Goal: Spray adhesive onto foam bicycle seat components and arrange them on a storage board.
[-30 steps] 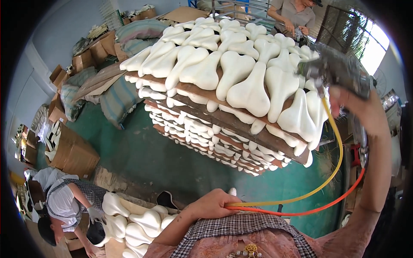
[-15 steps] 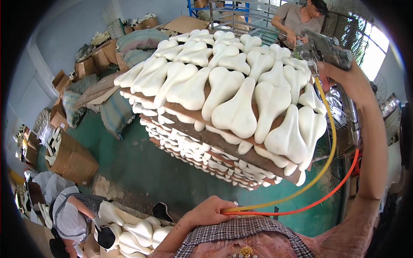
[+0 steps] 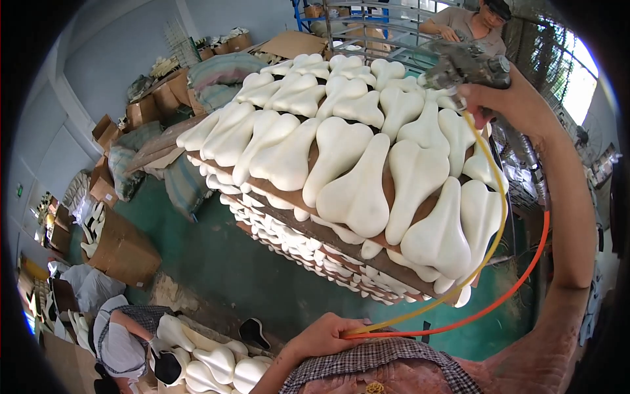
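Note:
Raised at the upper right, my right hand [image 3: 505, 98] is wrapped round a metal spray gun [image 3: 467, 67], over the far right part of the stack. A yellow hose [image 3: 503, 217] and a red hose [image 3: 538, 256] curve from the gun side down to my waist. There my left hand [image 3: 325, 335] closes on both hoses against my checked apron [image 3: 387, 351]. In front of me, white bicycle saddle pads [image 3: 359, 190] lie close together on a brown board [image 3: 289, 197], with more loaded layers below it. My right fingers are partly hidden behind the gun.
One person [image 3: 469, 26] stands beyond the stack near a metal rack [image 3: 374, 29]. At the lower left another person [image 3: 125, 341] handles a black-covered saddle [image 3: 169, 366] beside more white pads. A cardboard box [image 3: 128, 246], sacks [image 3: 184, 187] and boxes line the left side.
My right hand and the spray gun have moved left over the stack's far right corner. My left hand stays on the hoses. The view has shifted slightly.

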A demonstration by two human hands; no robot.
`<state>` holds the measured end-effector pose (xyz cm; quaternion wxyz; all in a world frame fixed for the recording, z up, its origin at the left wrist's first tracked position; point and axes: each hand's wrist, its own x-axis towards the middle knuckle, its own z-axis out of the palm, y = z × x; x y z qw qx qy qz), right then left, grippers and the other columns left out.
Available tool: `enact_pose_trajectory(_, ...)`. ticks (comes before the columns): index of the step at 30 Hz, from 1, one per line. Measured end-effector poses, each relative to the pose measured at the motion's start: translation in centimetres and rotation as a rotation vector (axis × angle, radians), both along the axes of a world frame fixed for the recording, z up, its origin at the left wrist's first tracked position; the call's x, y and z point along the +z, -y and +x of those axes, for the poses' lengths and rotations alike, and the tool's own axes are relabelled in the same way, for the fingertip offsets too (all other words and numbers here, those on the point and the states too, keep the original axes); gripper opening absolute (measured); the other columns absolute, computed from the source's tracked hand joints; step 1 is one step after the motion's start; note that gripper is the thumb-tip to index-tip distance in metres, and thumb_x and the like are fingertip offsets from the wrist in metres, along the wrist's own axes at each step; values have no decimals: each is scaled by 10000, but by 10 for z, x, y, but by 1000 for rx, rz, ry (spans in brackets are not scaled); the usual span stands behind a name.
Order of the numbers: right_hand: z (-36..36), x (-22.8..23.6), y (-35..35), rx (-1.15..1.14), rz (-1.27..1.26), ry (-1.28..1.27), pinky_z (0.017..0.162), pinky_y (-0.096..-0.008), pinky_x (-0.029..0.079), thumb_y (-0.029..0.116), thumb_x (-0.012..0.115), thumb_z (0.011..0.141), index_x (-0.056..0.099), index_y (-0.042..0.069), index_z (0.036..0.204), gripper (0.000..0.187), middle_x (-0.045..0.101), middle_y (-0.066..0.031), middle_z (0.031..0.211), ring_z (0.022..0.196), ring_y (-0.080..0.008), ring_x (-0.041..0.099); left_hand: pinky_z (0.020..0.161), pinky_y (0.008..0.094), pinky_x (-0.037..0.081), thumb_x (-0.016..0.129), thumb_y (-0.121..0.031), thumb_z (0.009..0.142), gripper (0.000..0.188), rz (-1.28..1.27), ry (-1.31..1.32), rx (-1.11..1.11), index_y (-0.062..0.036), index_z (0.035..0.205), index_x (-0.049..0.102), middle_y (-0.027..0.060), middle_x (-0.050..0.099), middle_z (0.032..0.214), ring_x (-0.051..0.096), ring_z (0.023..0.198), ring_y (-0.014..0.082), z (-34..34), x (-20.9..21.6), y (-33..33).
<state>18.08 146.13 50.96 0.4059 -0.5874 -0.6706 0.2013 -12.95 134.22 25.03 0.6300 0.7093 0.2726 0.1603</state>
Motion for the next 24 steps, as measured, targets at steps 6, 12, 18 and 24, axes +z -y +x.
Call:
enact_pose_trajectory(6,-4,6,-57,16,183,140,546,-238,447,241,664,765,567,23,750,239,572,-48,609,567,-105,554,640,259,440,652,-159,796,308,-36,-131,-28,-40,1076,606,152,654,891,494,594,150,7,10,-6)
enact_pose_trajectory(12,-8,7,-59,44,8,141,587,-256,469,301,687,759,583,25,822,302,605,-43,654,584,-114,573,588,243,418,652,-174,809,294,-70,-186,7,-35,1065,615,109,617,703,475,580,109,-3,-2,-2)
enact_pose_trajectory(18,-50,2,-19,237,-22,88,556,-247,462,260,697,755,554,4,920,337,611,-54,655,568,-111,571,563,247,404,653,-194,807,319,-66,-30,70,-55,1091,612,113,607,684,473,551,130,-15,-10,12)
enact_pose_trajectory(24,-48,1,-3,54,48,98,526,-238,450,245,686,754,542,15,805,277,583,-47,626,535,-104,552,588,264,423,648,-162,796,315,-28,-165,-55,-58,1091,609,142,614,721,489,560,149,-36,3,27)
